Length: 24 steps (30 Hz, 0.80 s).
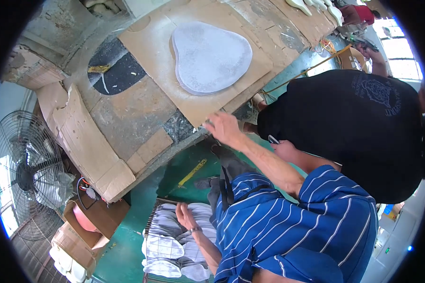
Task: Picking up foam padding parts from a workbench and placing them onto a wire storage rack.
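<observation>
My right hand (224, 127) reaches out to the near edge of a cardboard sheet (151, 42) on the workbench. Its fingers curl down over that edge, and I cannot see whether they grip anything. A grey rounded, pear-shaped slab (210, 56) lies on the cardboard just beyond it. My left hand (186, 217) hangs lower with its palm showing and fingers apart. It holds nothing and hovers over a wire basket (152, 212) filled with several white sole-shaped pieces (167, 247). My blue striped shirt (293, 221) fills the lower right.
A person in a black shirt (354, 127) stands close on the right, one hand (285, 148) near my right forearm. A large floor fan (26, 174) stands on the left, with cardboard boxes (87, 221) beside it. The floor (174, 165) is green, with a yellow strip (192, 173) on it.
</observation>
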### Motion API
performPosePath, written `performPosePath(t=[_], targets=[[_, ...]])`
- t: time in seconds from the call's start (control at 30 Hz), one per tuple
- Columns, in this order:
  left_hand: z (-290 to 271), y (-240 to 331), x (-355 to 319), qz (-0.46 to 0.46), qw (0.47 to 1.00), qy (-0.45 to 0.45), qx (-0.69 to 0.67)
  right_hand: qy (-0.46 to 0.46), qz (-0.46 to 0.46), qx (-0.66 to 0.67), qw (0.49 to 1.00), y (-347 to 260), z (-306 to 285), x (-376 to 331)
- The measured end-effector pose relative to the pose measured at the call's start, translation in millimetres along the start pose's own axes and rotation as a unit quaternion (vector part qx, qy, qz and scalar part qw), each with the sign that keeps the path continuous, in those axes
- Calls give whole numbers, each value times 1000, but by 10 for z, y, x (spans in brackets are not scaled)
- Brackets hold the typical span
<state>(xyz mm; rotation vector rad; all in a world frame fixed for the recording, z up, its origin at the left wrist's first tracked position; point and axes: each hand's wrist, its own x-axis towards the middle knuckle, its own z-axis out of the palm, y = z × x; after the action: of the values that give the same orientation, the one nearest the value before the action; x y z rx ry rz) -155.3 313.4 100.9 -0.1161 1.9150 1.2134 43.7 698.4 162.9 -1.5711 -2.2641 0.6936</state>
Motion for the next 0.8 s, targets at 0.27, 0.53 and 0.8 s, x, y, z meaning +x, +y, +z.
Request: performPosePath(t=[0.27, 0.53, 0.8], targets=[[1394, 1235, 301, 148, 974, -144, 95, 29, -55, -123, 990, 255, -50, 932], [2015, 1643, 81, 160, 959, -213, 97, 65, -28, -104, 992, 262, -39, 1173], [2983, 2112, 559, 459, 801, -225, 312, 52, -17, -155, 986, 596, -44, 1582]])
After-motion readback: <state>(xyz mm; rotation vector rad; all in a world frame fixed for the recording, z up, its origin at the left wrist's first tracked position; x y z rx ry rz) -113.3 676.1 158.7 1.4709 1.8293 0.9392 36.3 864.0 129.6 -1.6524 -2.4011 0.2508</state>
